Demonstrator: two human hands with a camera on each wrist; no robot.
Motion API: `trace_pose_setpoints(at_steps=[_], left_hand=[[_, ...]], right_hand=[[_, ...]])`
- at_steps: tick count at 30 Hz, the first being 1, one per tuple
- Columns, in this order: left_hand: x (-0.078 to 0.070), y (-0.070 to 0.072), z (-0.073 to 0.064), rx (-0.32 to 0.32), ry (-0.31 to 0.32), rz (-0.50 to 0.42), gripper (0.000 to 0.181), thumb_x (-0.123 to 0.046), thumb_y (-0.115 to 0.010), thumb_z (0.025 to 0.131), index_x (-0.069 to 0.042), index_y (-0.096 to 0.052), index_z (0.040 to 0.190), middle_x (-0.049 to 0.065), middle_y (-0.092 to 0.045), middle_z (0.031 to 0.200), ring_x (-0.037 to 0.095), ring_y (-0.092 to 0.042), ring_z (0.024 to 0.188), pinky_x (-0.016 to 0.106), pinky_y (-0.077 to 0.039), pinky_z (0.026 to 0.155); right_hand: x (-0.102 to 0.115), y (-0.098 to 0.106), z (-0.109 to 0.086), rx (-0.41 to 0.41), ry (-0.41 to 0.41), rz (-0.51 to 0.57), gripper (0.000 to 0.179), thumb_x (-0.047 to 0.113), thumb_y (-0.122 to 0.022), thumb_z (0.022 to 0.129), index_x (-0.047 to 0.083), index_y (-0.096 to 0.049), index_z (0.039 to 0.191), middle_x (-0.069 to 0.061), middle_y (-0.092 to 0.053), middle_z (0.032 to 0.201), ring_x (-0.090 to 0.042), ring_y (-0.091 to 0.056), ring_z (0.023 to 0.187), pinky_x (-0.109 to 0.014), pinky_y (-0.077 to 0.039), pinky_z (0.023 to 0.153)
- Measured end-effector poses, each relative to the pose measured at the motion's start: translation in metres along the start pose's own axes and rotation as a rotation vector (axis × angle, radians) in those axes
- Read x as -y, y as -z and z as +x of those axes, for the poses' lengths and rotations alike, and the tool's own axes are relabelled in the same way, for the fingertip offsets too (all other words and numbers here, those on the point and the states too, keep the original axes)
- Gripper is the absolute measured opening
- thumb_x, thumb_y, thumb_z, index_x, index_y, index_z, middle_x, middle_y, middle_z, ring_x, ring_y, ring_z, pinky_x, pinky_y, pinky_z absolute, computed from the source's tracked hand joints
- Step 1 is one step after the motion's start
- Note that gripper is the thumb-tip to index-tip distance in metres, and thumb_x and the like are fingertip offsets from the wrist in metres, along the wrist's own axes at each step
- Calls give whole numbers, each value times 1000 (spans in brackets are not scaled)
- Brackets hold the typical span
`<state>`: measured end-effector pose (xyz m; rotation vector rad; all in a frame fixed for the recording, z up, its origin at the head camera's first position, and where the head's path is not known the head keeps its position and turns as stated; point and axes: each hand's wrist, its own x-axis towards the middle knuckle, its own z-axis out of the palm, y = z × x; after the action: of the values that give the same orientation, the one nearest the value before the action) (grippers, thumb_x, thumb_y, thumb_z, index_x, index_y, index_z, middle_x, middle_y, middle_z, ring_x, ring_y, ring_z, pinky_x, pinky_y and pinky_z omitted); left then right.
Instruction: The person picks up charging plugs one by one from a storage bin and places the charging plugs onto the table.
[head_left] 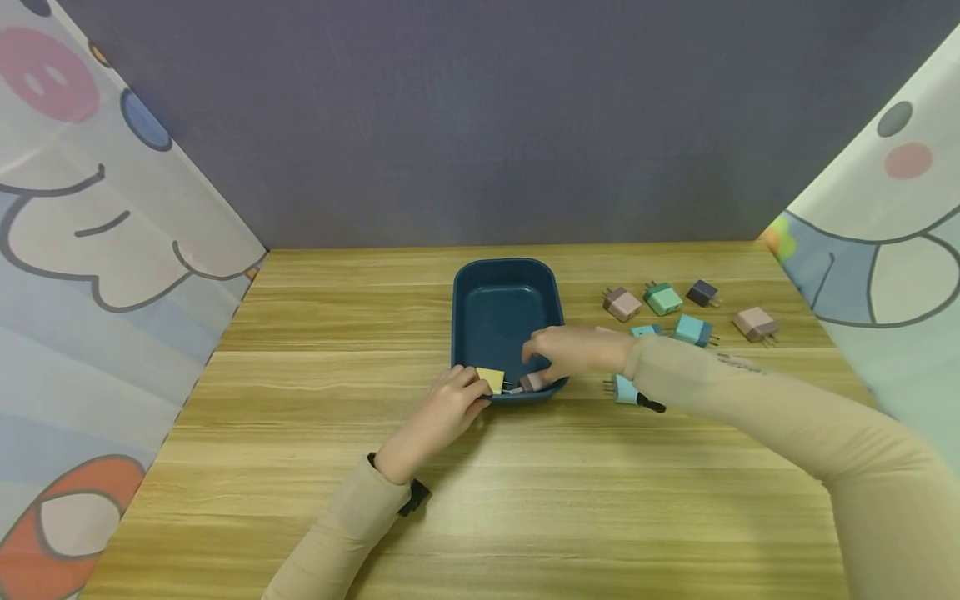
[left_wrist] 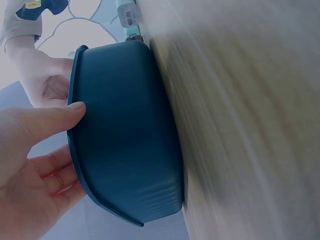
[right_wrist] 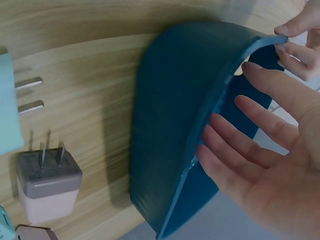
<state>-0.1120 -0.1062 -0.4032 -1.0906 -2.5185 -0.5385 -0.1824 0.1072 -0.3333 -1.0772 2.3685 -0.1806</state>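
A dark blue plastic bin sits on the wooden table. My left hand pinches its near rim, thumb on the outer wall and fingers inside. A yellow charger plug lies in the bin's near end beside those fingers, and a pinkish charger plug with a grey pronged end lies to its right. Above the bin's right side is my right hand, its fingers spread and loosely bent over the rim. Nothing shows between its fingers in the right wrist view.
Right of the bin lie several charger plugs: a mauve one, a green one, a dark one, a light blue one and a pink one. Another light blue plug is under my right forearm. A grey panel stands behind.
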Motion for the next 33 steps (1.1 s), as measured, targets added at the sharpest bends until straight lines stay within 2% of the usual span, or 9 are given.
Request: trace_pose_setpoints(at_steps=[6,21,30,33], left_hand=[[1,0,1,0,2,-6,8,-7,-70,75,-9,-63,78,0,-49,71,13,-41,64,24,-34,59],[0,0,0,-12,-15,-11,10,-7,-71,74,-10,-62,78,-1,-48,70,12,-40,63,24,-34,58],[-1,1,0,3,-8,-4,8,-8,-70,75,-9,-63,79,0,-49,71,13,-42,64,23,-34,59],[0,0,0,-8,-11,-3,9,-8,-70,74,-9,-63,79,0,-48,71,13,-41,63,23,-34,59]], right_hand=[[-1,-5,4,5,11,3,35,13,-62,83,3,-55,116,-13,-53,115,-27,-50,107,-34,-42,85],[-5,-15,15,6,39,32,34,7,-62,80,2,-56,113,-13,-54,111,-27,-53,102,-33,-45,79],[-8,-20,20,-22,89,-23,30,5,-62,80,1,-58,109,-13,-58,106,-25,-55,97,-33,-45,80],[-9,-22,23,-38,112,-31,26,4,-61,79,1,-60,105,-11,-60,102,-21,-56,90,-30,-46,76]])
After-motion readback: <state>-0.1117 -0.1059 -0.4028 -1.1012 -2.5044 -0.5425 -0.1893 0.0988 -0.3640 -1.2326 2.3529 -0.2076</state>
